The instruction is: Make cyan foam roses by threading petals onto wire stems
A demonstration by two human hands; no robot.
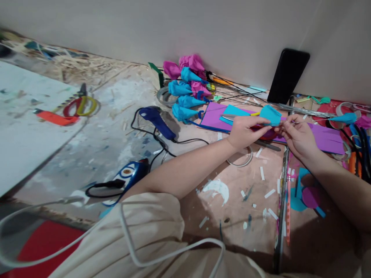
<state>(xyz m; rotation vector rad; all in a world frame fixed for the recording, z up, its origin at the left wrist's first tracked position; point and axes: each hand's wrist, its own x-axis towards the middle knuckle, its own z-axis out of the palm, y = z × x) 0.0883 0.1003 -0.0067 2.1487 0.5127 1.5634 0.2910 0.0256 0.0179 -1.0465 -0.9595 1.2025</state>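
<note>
Between my hands is a light-blue foam or paper flower (pixel 270 114). My left hand (pixel 246 130) pinches its lower edge with thumb and fingertips. At the flower's narrow end, the closed fingers of my right hand (pixel 300 136) hold what looks like its thin wire stem; the exact grip is hidden. Beneath both hands lies a purple sheet (pixel 327 138), with a smaller blue sheet (pixel 232 112) and scissors (pixel 227 117) on it near my left wrist. Finished-looking blue flowers (pixel 184 112) and pink flowers (pixel 193 63) on wire stems rest further left.
A black phone (pixel 288 75) leans on the wall. Left of my forearm are a blue glue gun (pixel 158 121) with its cord, a blue-and-white device (pixel 127 179) and red-and-yellow-handled pliers (pixel 82 106). Paper scraps (pixel 269 193) and cut blue and pink pieces (pixel 311 197) lie nearby.
</note>
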